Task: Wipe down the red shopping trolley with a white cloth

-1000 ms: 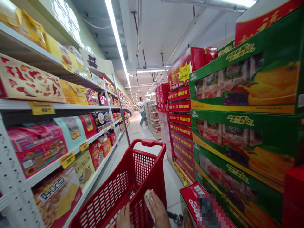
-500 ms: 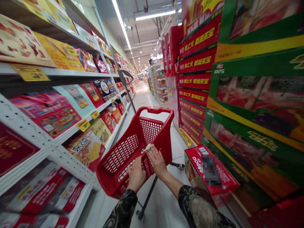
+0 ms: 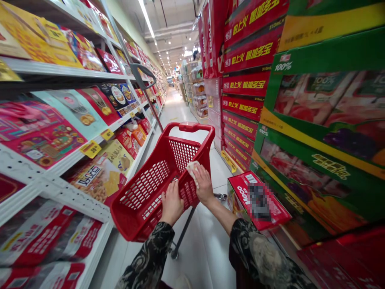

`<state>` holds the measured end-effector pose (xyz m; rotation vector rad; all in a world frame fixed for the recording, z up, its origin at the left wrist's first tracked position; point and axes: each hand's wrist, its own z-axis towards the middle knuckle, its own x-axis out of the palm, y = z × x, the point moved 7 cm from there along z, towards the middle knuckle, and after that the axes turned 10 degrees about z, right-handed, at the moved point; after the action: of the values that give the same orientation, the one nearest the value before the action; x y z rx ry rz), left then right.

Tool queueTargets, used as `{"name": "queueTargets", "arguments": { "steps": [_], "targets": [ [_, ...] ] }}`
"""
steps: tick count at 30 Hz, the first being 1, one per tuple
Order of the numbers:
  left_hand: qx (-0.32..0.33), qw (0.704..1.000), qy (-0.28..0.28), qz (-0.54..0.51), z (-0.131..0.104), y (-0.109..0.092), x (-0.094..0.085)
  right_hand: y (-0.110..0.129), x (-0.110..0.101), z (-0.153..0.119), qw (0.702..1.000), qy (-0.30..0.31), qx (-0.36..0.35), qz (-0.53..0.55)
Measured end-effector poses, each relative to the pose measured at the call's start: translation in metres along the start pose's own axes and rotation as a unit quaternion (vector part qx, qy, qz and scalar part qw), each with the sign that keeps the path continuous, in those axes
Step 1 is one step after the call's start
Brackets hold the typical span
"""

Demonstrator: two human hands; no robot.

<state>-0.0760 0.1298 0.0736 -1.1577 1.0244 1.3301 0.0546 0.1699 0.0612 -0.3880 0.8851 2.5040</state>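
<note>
A red plastic shopping cart [image 3: 207, 144] with mesh-like slotted walls stands tilted across the aisle, its basket bare inside. My left hand [image 3: 172, 203] curls its fingers over the near rim, thumb up on the basket side. Just right of it, my right hand [image 3: 203, 185] presses a crumpled whitish cloth [image 3: 193, 170] against the same side rim. The cloth sticks out past the fingertips; part of it is hidden under the palm.
Left, white shelves [image 3: 60, 170] carry boxed and bagged snacks. Right, red drink cartons [image 3: 243, 84] and green juice boxes [image 3: 303, 160] are stacked high. A red box [image 3: 240, 192] stands low beside the cart. A grey pole with a loop handle [image 3: 142, 76] rises behind it.
My right hand has slid a little along the cart's rim, and the cloth now shows more. My left hand stays on the rim. The view has shifted slightly right and down.
</note>
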Motion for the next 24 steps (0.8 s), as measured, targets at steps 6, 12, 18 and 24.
{"name": "queueTargets", "arguments": {
  "steps": [6,12,18,24],
  "targets": [
    [0.007,0.999,-0.026,0.028,0.004,0.002,-0.001,-0.009,0.04,-0.025,0.99,0.138,-0.012,-0.036],
    [0.034,0.997,-0.05,0.037,0.014,0.001,0.002,-0.012,0.027,-0.041,0.989,0.141,-0.004,-0.031],
    [0.04,0.995,-0.063,0.062,0.009,-0.002,0.004,-0.025,-0.019,0.047,0.997,0.004,0.04,-0.062],
    [0.017,0.997,-0.02,0.078,0.012,-0.002,-0.001,-0.05,0.006,0.038,0.995,0.046,0.074,-0.054]
  ]
}}
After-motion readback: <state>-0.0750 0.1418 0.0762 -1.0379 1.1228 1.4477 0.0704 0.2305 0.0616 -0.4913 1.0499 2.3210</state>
